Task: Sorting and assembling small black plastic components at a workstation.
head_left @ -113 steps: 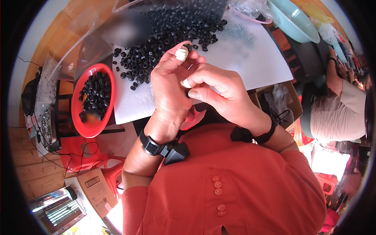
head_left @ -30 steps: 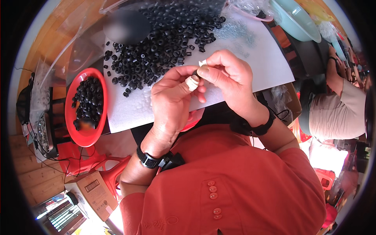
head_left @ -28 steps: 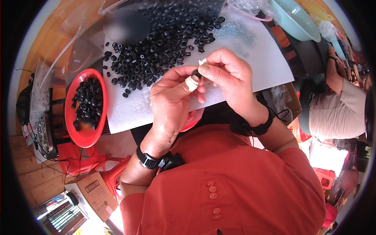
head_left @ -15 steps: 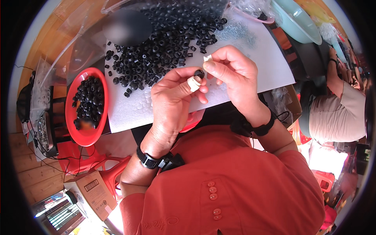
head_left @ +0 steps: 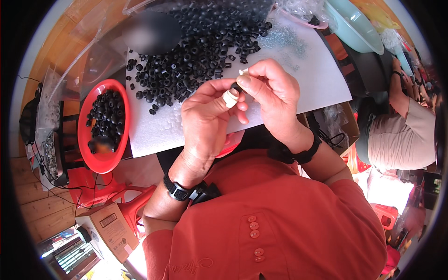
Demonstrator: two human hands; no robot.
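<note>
Over the near edge of a white foam-like sheet (head_left: 322,86), my left hand (head_left: 205,114) pinches a small black cap-like part (head_left: 236,87) between thumb and forefinger. Pale tape (head_left: 230,98) wraps the tip of that thumb. My right hand (head_left: 277,93) meets it from the right, thumb and forefinger pressed together at the black part. Another bit of pale wrapping shows at the right forefinger's tip. Whatever the right fingertips grip is too small to make out. Beyond both hands spreads a heap of loose black parts (head_left: 186,70), some rounded, some like short tubes.
A red oval basin (head_left: 83,144) with more black parts stands at the left. Tiny clear pieces (head_left: 282,42) lie scattered at the sheet's far side. A pale green basin (head_left: 357,28) sits at the far right, near another person's sleeve (head_left: 422,114). A cardboard box (head_left: 109,231) is lower left.
My right hand has moved left and slightly down, closing the gap so its fingertips now reach the black part. The left hand stays nearly still.
</note>
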